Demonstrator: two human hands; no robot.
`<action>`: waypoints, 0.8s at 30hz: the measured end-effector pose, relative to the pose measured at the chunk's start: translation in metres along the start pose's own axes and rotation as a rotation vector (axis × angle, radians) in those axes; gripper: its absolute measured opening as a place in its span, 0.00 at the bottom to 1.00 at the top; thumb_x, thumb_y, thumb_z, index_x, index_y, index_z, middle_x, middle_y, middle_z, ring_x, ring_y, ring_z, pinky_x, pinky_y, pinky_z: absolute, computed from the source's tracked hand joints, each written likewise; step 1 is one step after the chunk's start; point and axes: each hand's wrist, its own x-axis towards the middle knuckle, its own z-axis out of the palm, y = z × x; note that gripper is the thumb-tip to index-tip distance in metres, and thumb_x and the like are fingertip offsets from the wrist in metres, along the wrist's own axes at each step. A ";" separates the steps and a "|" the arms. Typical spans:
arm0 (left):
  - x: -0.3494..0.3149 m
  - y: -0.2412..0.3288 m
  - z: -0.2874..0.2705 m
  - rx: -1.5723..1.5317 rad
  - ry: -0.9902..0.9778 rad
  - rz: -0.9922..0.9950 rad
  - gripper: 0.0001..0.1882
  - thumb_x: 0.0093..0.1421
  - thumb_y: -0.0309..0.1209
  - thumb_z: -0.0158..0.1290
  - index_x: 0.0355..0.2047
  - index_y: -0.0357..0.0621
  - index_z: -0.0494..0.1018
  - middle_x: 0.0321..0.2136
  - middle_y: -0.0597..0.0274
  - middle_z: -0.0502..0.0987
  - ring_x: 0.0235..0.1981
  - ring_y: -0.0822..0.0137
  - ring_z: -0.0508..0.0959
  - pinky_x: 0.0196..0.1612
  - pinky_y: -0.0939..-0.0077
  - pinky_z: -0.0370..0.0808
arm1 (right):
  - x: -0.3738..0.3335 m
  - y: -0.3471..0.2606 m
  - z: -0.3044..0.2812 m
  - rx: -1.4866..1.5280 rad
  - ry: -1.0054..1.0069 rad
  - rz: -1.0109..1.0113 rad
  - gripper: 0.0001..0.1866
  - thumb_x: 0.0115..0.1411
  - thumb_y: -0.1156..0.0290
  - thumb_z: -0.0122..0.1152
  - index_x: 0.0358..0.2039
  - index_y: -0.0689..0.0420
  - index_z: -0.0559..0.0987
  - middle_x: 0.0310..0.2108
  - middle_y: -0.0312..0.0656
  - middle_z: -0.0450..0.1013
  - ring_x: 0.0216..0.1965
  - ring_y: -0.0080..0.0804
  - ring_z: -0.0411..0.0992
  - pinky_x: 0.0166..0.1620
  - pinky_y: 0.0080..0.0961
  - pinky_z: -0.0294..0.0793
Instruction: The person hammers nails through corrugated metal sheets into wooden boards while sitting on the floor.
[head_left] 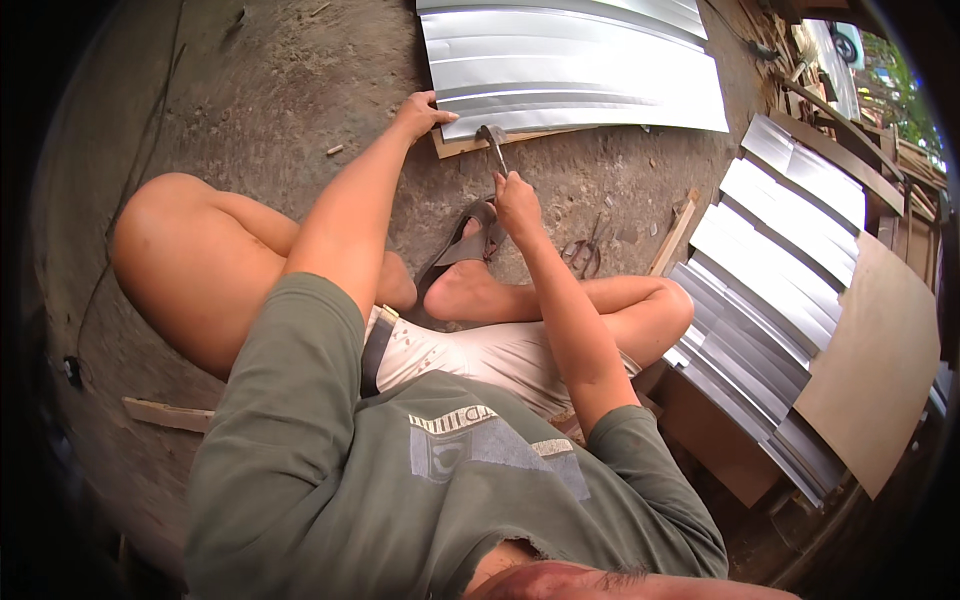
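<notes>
Dirt floor (pixel 280 90), bare and rough, carries everything here; person sits on it cross-legged.

Corrugated metal sheet (pixel 570 65), shiny grey, lies flat on the floor straight ahead of the person. All places below taken from this sheet.

Stack of similar metal sheets (pixel 770 270), overlapping, well to the right of the sheet and nearer the person. A brown board (pixel 880 360) leans over the far right end of that stack.

Wooden plank (pixel 470 143) shows under the sheet's near edge, pale wood sticking out a little.

Left hand (pixel 425 108) at the sheet's near left corner, fingers spread flat and pressing down on the metal, gripping nothing.

Right hand (pixel 515 195) just below the sheet's near edge, fingers closed tight around the handle of a hammer (pixel 493 140). Hammer head sits at the sheet's near edge, over the plank.

Sandal (pixel 468 240) on the person's foot, below the right hand.

Shears (pixel 585 252) on the floor, below the sheet, right of the foot.
</notes>
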 end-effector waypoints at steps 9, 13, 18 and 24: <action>-0.013 0.013 0.002 0.264 0.049 0.102 0.23 0.51 0.41 0.67 0.40 0.37 0.79 0.32 0.53 0.81 0.33 0.59 0.78 0.40 0.66 0.73 | -0.011 -0.025 -0.016 0.084 0.011 -0.139 0.22 0.72 0.53 0.47 0.35 0.61 0.73 0.29 0.61 0.77 0.35 0.65 0.76 0.38 0.57 0.73; -0.006 0.005 -0.002 0.234 0.049 0.097 0.20 0.49 0.42 0.68 0.37 0.41 0.80 0.28 0.56 0.81 0.29 0.59 0.78 0.36 0.65 0.74 | -0.009 -0.021 -0.002 -0.085 -0.032 -0.185 0.22 0.72 0.54 0.47 0.34 0.61 0.72 0.26 0.61 0.76 0.34 0.65 0.76 0.36 0.57 0.73; -0.004 -0.004 -0.003 0.341 0.037 0.052 0.21 0.51 0.41 0.67 0.37 0.38 0.79 0.26 0.58 0.78 0.27 0.64 0.75 0.36 0.68 0.73 | -0.012 -0.042 -0.017 -0.039 -0.056 -0.180 0.22 0.71 0.53 0.48 0.34 0.61 0.73 0.28 0.60 0.77 0.34 0.65 0.77 0.37 0.57 0.74; -0.003 -0.006 -0.005 0.375 0.058 0.082 0.22 0.50 0.44 0.67 0.36 0.38 0.79 0.25 0.57 0.78 0.27 0.63 0.75 0.34 0.66 0.72 | -0.010 -0.044 -0.020 -0.072 -0.095 -0.145 0.21 0.71 0.54 0.48 0.34 0.62 0.73 0.28 0.59 0.77 0.35 0.65 0.77 0.38 0.57 0.74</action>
